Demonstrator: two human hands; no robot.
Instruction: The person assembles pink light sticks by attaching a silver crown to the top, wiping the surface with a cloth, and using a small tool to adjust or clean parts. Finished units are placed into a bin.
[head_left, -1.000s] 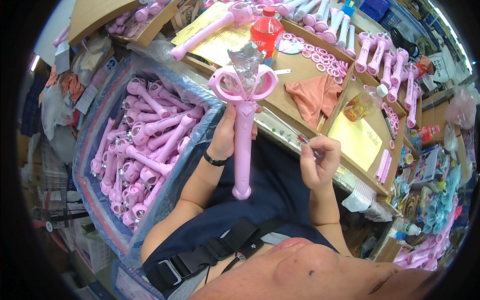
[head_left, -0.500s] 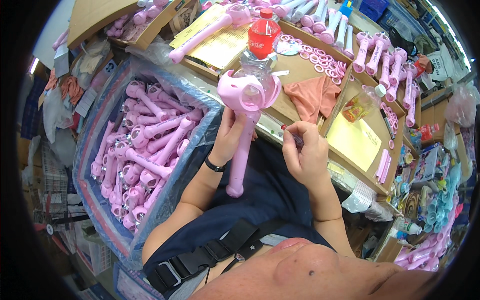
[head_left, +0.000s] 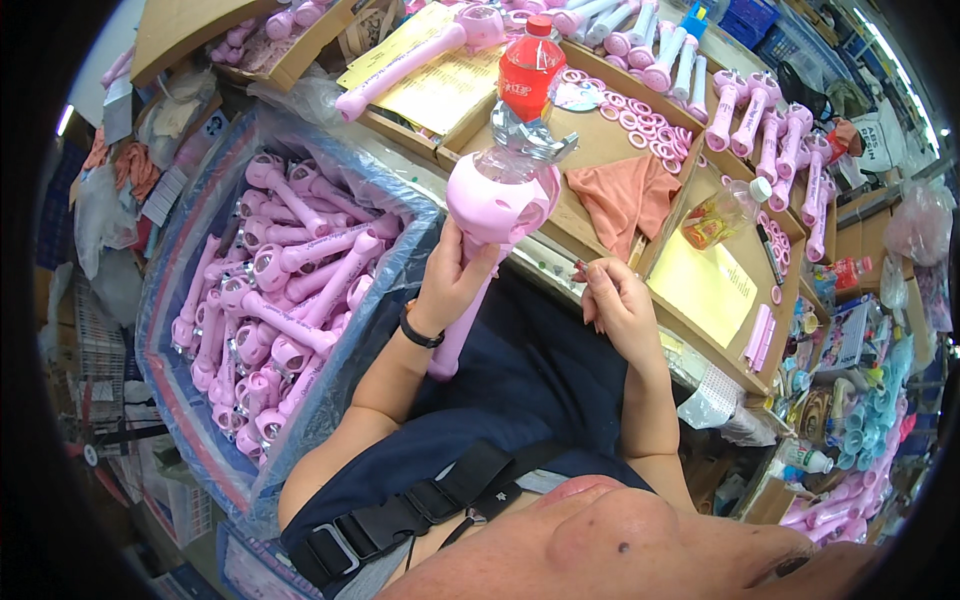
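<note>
Upright in front of me, a pink toy wand (head_left: 500,205) is held in my left hand (head_left: 455,280), whose fingers wrap round the handle just under the round head. A clear dome with a crumpled-looking silver piece (head_left: 535,140) sits on top of the head. The handle's lower end slants down toward my lap. To the right of the wand and apart from it, my right hand (head_left: 622,308) is closed in a pinch. A tiny dark red tip (head_left: 581,270) pokes out of its fingers; its kind is too small to make out.
Left of me, a blue plastic-lined bin (head_left: 160,350) holds many pink wands. Ahead, a cardboard tray (head_left: 600,140) holds pink rings (head_left: 650,130) and an orange cloth (head_left: 630,195). A red-capped bottle (head_left: 530,70), a tilted bottle (head_left: 720,215) and yellow sheets (head_left: 705,280) are on the bench.
The wand has turned about its handle, so another side of its head faces me, and its lower end has swung left. My right hand has shifted slightly down and stays pinched.
</note>
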